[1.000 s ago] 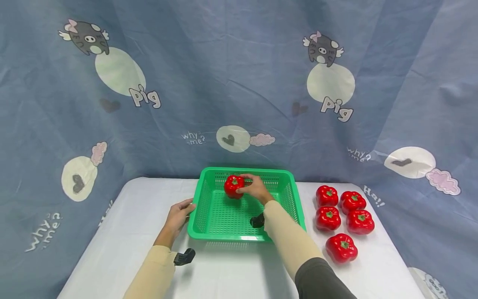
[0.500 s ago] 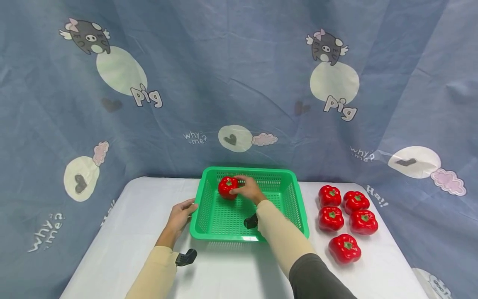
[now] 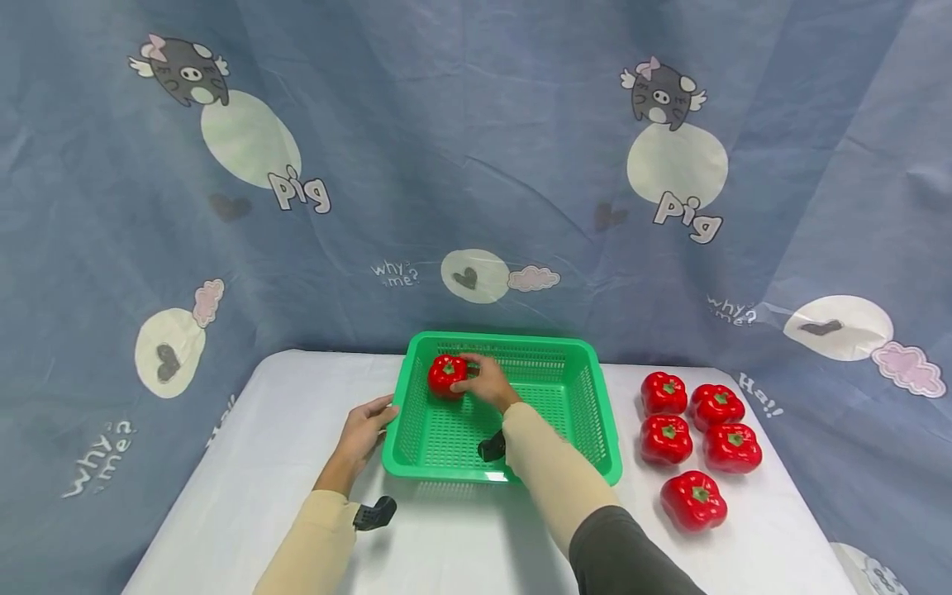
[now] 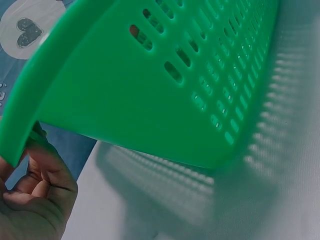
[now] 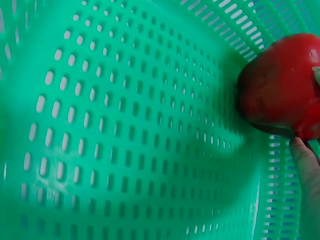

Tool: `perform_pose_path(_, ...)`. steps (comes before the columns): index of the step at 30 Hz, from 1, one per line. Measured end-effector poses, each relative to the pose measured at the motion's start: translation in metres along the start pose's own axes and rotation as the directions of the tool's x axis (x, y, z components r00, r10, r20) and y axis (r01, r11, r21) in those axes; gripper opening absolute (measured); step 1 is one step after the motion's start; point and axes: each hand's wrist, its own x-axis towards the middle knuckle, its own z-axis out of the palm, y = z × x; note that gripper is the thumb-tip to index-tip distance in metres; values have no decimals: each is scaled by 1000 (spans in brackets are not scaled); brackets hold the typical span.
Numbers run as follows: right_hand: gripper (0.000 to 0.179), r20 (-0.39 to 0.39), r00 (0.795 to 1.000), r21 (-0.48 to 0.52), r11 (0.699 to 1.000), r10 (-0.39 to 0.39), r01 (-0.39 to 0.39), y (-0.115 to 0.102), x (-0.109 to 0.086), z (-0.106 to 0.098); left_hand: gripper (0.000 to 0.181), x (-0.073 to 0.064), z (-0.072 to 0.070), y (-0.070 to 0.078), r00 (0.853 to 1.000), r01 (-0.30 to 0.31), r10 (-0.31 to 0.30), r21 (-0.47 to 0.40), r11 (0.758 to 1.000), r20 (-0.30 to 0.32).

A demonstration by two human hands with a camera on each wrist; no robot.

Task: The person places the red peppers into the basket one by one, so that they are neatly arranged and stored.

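Note:
A shiny red bell pepper (image 3: 444,377) sits at the back left inside the green plastic basket (image 3: 446,473), its green stem upward. My right hand (image 3: 487,383) grips it from the right side, fingers behind and thumb in front. In the right wrist view the bell pepper (image 5: 280,87) is low over the slotted basket floor near a corner, a finger (image 5: 307,167) against its lower side. At the basket's left edge my left hand (image 3: 363,430) holds the rim. The left wrist view shows the left hand (image 4: 42,192) with fingers curled under the rim beside the basket wall (image 4: 115,95).
Several more red bell peppers (image 3: 664,439) stand on the white table (image 3: 245,479) right of the basket, one (image 3: 694,501) nearer the front. A blue patterned cloth (image 3: 357,124) hangs behind the table.
My right hand has moved left inside the basket with the bell pepper, toward the back left corner. The left hand keeps its hold on the rim. The head view has shifted slightly.

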Motion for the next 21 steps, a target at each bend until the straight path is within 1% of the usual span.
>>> perform_pose_path(7, 61, -8, 1000, -29, 1000, -7, 7, 0, 2, 7, 46, 0, 1, 0, 1000, -7, 7, -11, 1000, 2)
perform_pose_path(12, 61, -25, 1000, -60, 998, -13, 11, -2, 4, 10, 47, 0, 0, -1, 1000, -1, 1, -12, 1000, 6)
perform_pose_path(18, 60, -30, 1000, -105, 994, 8, -11, -4, 5, 11, 47, 0, 0, -1, 1000, 3, -2, -12, 1000, 20)
perform_pose_path(21, 61, -26, 1000, -115, 993, 7, -10, -6, 4, 11, 47, 1, -1, -1, 1000, 1, -1, -15, 1000, 17)
